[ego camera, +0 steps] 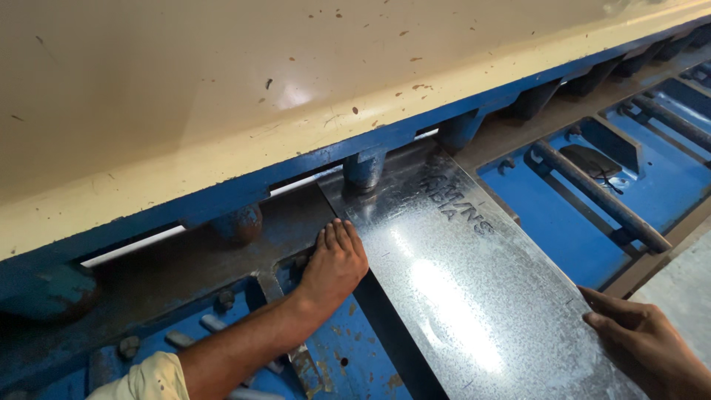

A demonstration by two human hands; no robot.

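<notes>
A galvanised metal sheet (459,296), long, shiny and spangled grey with dark lettering near its far end, lies flat on the blue shearing machine bed (563,222). Its far end reaches under the machine's cream guard (222,111), beside a blue hold-down foot (364,169); its near end runs toward the lower frame edge.

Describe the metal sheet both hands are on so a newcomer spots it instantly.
Start at the long cream machine housing across the top, with its blue bed below. The galvanized sheet lies on that bed, its far end under the housing, left hand and right hand at its edges. It is the only shiny, spangled silver surface.
</notes>
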